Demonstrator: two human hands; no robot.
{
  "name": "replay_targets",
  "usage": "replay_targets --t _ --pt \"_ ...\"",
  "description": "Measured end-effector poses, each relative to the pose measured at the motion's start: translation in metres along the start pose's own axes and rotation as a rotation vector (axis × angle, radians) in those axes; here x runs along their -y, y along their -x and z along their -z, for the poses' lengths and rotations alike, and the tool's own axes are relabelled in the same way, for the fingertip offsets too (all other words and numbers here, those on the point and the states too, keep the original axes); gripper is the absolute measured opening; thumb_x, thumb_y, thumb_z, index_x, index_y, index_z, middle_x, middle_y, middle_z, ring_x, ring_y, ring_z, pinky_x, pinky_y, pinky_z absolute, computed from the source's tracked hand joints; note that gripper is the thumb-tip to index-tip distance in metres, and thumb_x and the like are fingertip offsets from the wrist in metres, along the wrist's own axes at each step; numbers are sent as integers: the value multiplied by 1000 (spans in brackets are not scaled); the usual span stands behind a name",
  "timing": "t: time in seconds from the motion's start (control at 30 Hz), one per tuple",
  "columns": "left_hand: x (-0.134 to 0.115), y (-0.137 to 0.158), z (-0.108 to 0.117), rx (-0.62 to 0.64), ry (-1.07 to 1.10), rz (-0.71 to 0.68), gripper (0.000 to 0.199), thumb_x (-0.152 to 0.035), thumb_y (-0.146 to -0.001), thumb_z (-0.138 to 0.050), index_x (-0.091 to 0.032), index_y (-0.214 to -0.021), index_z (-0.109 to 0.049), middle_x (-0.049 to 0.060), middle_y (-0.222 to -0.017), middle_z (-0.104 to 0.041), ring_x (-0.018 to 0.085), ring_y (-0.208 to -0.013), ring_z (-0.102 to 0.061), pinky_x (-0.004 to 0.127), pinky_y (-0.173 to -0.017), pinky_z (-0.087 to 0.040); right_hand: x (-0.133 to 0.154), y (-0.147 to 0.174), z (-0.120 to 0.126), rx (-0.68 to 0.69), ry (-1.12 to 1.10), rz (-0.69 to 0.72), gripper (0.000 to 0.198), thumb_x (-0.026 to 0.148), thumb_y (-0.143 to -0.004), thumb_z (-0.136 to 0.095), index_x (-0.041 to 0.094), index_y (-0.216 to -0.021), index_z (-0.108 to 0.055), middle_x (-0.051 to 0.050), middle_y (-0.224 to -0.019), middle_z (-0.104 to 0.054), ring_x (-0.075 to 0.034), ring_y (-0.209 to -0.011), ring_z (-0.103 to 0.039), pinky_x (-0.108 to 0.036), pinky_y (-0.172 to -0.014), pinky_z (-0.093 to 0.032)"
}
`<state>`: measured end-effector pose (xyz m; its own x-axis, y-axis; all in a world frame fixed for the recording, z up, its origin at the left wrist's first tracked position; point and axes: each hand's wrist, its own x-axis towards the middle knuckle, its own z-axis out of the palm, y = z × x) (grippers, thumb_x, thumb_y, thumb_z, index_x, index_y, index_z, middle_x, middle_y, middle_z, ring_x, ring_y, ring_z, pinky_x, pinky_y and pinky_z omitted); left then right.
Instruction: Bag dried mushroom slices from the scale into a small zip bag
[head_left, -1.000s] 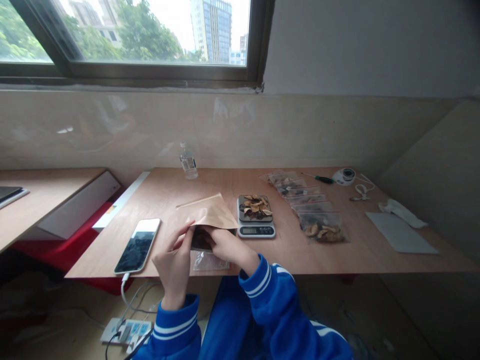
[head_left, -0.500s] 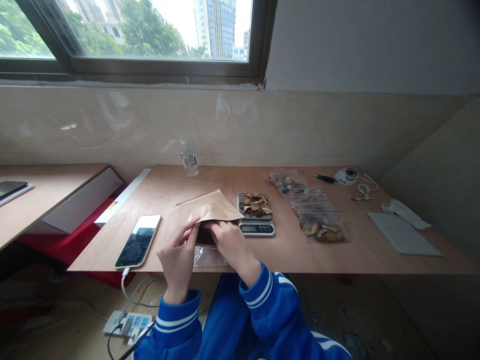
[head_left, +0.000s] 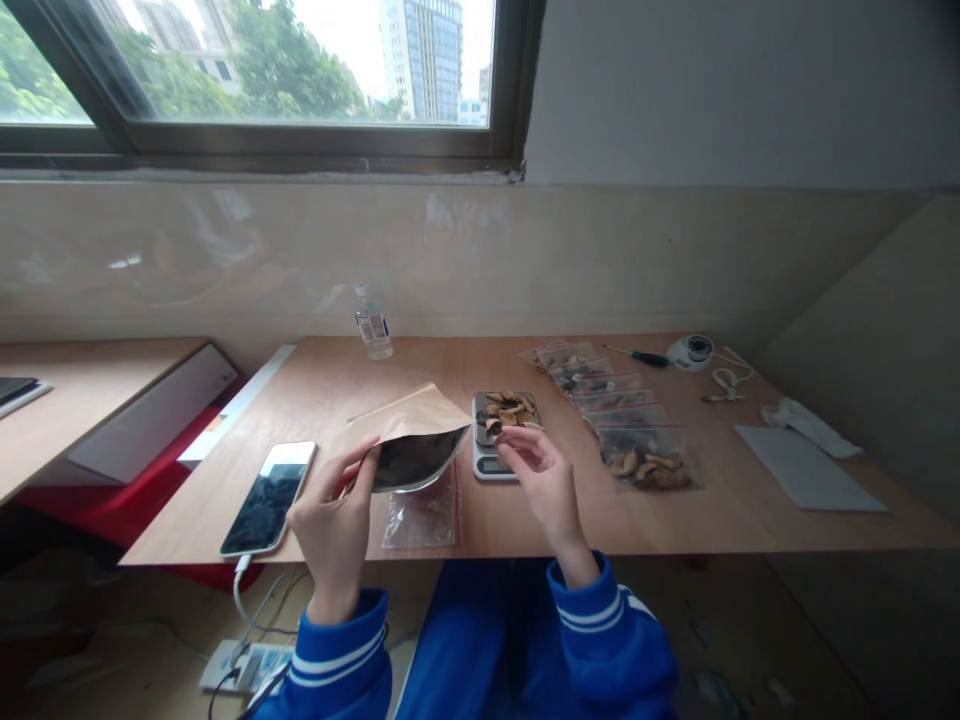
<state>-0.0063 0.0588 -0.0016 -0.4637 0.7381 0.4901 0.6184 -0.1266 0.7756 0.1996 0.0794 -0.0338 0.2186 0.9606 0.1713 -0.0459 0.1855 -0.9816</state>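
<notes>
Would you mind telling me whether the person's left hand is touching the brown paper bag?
Touching. The head view shows the left hand pinching the open mouth edge of the brown paper bag, fingers on its rim.

The right hand [head_left: 546,478] covers the near part of the scale [head_left: 496,455], hiding its display. The bottle [head_left: 373,325] label at the worktop's far edge is too small to read.

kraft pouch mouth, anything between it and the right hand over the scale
Nothing visible does. The kraft pouch, held open by the left hand, faces the right hand across bare table; the scale of dried slices sits behind the hand.
</notes>
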Motion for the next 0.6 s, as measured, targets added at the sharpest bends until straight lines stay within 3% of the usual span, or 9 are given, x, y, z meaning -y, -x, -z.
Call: replay_targets --t 0.17,0.43,0.6 --pt "8 1 0 -14 13 -11 31 -44 -75 -65 -23 -96 -74 3 -85 -74 20 -74 -69 32 -71 -54 -31 -55 26 3 177 -30 25 32 -71 -70 13 -88 -68 -10 -86 -73 -22 -79 -69 -34 -75 -56" --pt "11 -2 7 18 30 -46 30 -45 -75 -66 -23 -94 -74 4 -91 -74 20 -77 -68 32 -71 -55 -31 -140 -5 270 630 164 15 9 -76 -61 14 -88 -69 -7 -87 -73 -18 -81 -68 -28 -76 -51" --pt "12 -4 11 21 1 -30 32 -47 -76 -65 -23 -94 -74 4 -89 -74 20 -75 -69 32 -69 -55 -34 -154 -11 410 812 168 23 1 -76 -56 13 -91 -69 -9 -91 -73 -18 -85 -67 -28 -80 -49"
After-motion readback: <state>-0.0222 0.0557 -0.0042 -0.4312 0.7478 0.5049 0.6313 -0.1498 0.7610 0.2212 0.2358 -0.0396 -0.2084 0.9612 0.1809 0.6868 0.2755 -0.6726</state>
